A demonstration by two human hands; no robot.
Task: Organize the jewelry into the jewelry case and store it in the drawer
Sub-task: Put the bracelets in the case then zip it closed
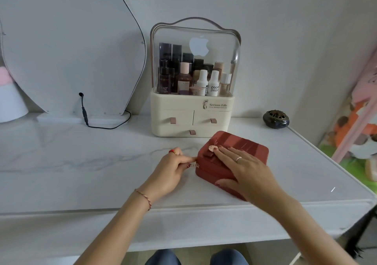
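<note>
Red case (232,158) sits closed on the near-right part of the marble table (81,162), in front of the cream organizer (191,113). Right hand (242,168) lies flat and open on the lid, apparently bracing it. Left hand (173,168) pinches a small metal piece (193,165) at the case's left side, likely a zip pull or jewelry; too small to tell. Case contents are hidden. No table drawer is visible.
</note>
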